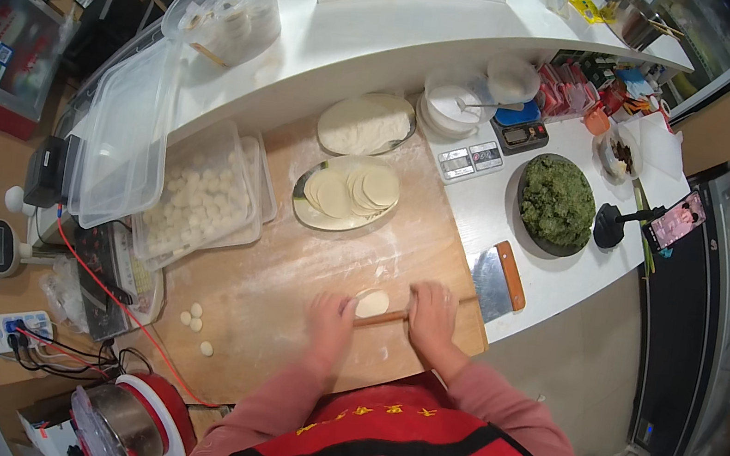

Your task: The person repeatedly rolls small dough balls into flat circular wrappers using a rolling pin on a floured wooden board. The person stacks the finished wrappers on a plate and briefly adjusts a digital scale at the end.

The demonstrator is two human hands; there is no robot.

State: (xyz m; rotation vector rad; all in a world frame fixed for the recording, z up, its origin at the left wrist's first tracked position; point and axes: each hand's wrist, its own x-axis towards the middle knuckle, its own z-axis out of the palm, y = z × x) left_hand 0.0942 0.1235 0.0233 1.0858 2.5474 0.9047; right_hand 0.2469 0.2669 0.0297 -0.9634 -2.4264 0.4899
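A thin wooden rolling pin [381, 318] lies across the lower part of a small round dough wrapper [372, 303] on the floured wooden board [302, 275]. My right hand [433, 316] is closed on the pin's right end. My left hand [331, 321], slightly blurred, is at the wrapper's left edge and the pin's left end; its fingertips seem to touch the wrapper. Several dough balls [195, 323] lie on the board to the left. Beyond my hands, an oval plate holds stacked round wrappers [349, 191], with a dish of flour [369, 124] behind it.
A plastic tub of dough balls [192, 214] stands at the board's left. To the right are a bench scraper [497, 281], a bowl of green filling [557, 202], digital scales [471, 162] and a phone on a stand [677, 221]. A red cable [117, 301] crosses the board's left corner.
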